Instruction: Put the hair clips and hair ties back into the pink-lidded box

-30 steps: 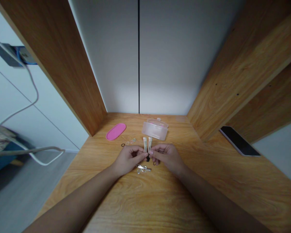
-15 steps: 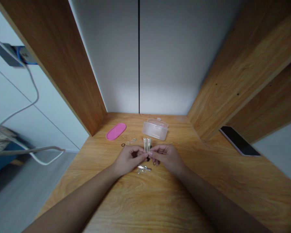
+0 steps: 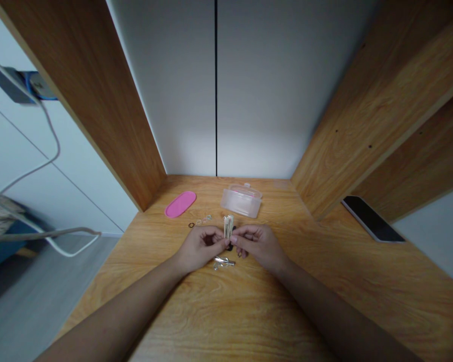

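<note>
Pinched between both sets of fingertips, the pale hair clips [image 3: 228, 225] stand upright and pressed together over the middle of the wooden desk [image 3: 249, 311]; I read my left hand [image 3: 201, 246] and right hand [image 3: 258, 245] as squaring them into one stack. Metal clips [image 3: 222, 261] lie just nearer. Farther off sit the clear plastic box [image 3: 241, 200], small hair ties [image 3: 200, 221] and pink lid [image 3: 180, 204].

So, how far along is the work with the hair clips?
Both hands, left hand and right hand, pinch two pale hair clips pressed together. Other clips, small rings and the pink lid lie on the desk, outside the clear box.
</note>
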A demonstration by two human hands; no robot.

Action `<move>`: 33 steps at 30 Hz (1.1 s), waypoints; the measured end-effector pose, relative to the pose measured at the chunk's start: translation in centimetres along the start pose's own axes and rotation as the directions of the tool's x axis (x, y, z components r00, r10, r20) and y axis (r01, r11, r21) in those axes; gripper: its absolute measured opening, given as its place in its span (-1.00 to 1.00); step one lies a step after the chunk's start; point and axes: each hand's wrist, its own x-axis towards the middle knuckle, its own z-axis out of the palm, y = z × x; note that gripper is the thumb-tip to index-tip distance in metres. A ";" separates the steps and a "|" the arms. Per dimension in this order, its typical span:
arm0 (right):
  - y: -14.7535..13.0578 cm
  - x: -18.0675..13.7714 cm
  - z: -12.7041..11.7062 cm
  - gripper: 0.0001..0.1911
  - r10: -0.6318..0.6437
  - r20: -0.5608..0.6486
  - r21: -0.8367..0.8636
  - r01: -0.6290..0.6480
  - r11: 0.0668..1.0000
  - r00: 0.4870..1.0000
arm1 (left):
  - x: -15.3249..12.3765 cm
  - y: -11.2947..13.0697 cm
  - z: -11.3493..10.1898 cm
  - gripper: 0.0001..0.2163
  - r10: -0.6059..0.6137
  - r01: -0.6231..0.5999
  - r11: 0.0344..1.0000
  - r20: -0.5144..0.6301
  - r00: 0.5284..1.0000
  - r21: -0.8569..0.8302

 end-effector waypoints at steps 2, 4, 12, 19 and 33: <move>-0.1 0.0 0.1 -0.59 -0.005 -0.009 0.027 0.005 1.000 1.000 | -0.1 -0.1 0.0 -0.74 -0.007 0.007 1.000 0.006 1.000 0.013; -0.2 0.0 0.1 -0.59 -0.012 -0.008 0.045 0.013 0.999 1.000 | -0.1 -0.3 0.0 -0.73 -0.019 0.018 0.999 0.017 1.000 0.041; -0.2 -0.1 0.1 -0.63 -0.011 0.008 0.039 0.010 0.999 1.000 | -0.2 -0.2 -0.1 -0.71 -0.044 0.040 0.988 0.025 0.999 0.152; -0.8 -0.2 0.4 -0.63 -0.015 0.027 0.012 0.015 1.000 1.000 | -0.4 0.0 -0.1 -0.70 -0.006 -0.005 0.980 0.054 0.999 0.197; -1.4 0.1 -0.7 -0.61 -0.251 -0.276 -0.075 0.240 0.968 0.928 | -0.3 0.3 0.0 -0.73 -0.065 0.062 0.976 0.008 0.998 0.210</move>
